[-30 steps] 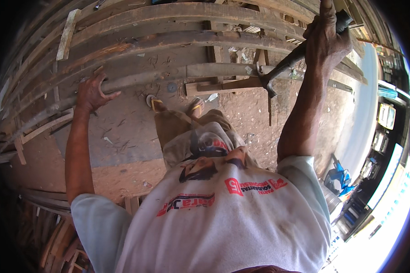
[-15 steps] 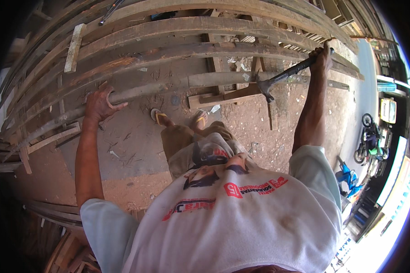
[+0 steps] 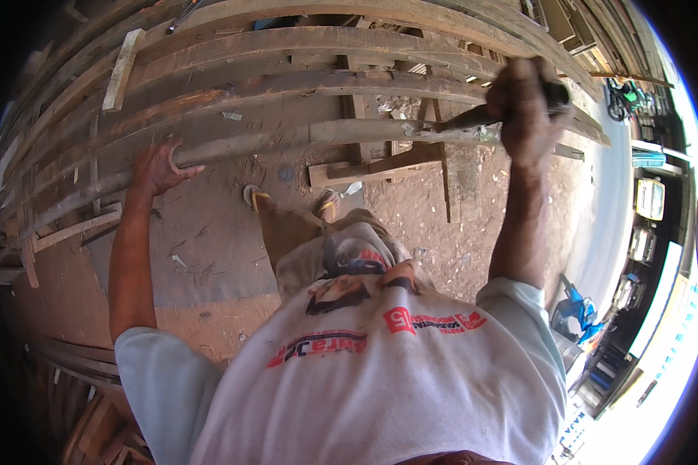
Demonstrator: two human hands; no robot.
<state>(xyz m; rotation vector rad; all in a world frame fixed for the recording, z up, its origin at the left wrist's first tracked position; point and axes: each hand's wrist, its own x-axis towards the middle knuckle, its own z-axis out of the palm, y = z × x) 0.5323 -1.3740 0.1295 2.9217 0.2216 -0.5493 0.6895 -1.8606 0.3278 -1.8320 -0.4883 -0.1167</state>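
Observation:
A long grey-brown wooden beam (image 3: pixel 279 138) runs across in front of me, nearest of several parallel lengths of timber. My left hand (image 3: pixel 161 167) grips its left part, with the thumb on the near side and the fingers partly hidden over the wood. My right hand (image 3: pixel 526 116), smeared by motion, is closed round the dark handle of a claw hammer (image 3: pixel 471 119). The hammer reaches leftward from the fist, its head low against the right half of that beam. Whether the claw touches the wood or a nail there, I cannot tell.
A short pale wood block (image 3: pixel 123 71) lies across the farther timbers. Below the beam is a wooden support frame (image 3: pixel 376 167). My sandalled feet stand on a ground sheet strewn with chips. Parked motorbikes (image 3: pixel 627 99) and a road (image 3: pixel 597 225) lie to the right.
My right hand has moved slightly left, and the hammer's head has gone from hanging on the near side of the beam up against it. My left hand keeps its hold.

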